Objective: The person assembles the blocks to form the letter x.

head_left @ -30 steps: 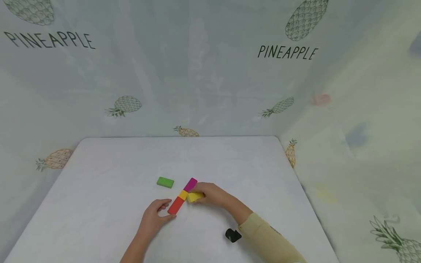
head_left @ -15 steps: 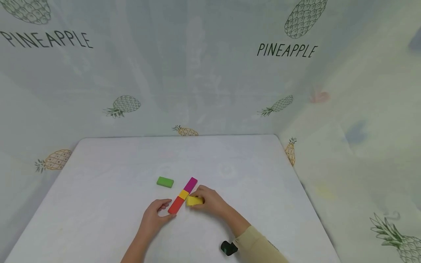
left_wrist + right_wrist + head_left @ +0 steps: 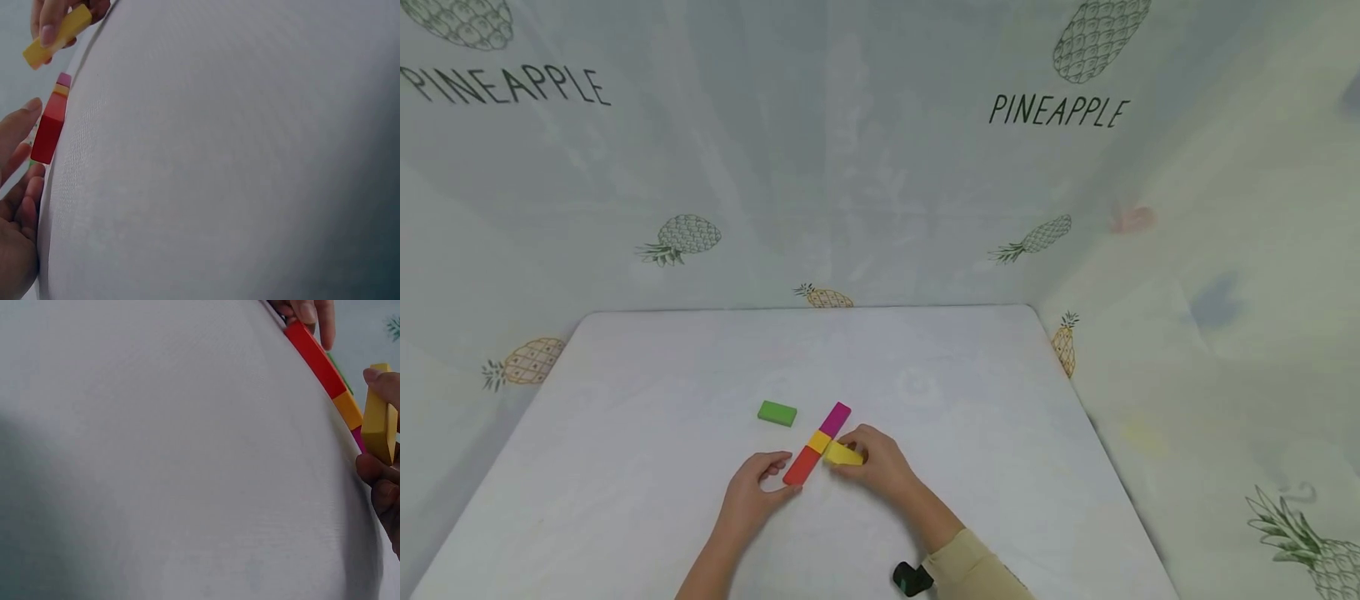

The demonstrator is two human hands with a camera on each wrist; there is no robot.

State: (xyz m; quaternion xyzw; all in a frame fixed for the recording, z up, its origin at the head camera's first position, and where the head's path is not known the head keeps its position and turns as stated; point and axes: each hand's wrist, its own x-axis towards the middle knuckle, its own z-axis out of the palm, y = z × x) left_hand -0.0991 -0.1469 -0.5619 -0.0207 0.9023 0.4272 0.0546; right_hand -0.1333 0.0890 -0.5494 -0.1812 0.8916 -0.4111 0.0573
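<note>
Yellow block is being pinched in right hand; left hand, thumb and fingers apart, is being held just beside red block.

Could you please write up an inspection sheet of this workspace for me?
Surface: white tabletop, far corners rounded.
Job's things: red block, orange block and magenta block in a slanting row; yellow block held beside it; green block apart.
Clutter: black item at the right sleeve; loose or worn, unclear.
Hands: right hand pinches the yellow block; left hand at the red block, contact unclear.
Cables: nothing seen.
Surroundings: pineapple-print backdrop.
</note>
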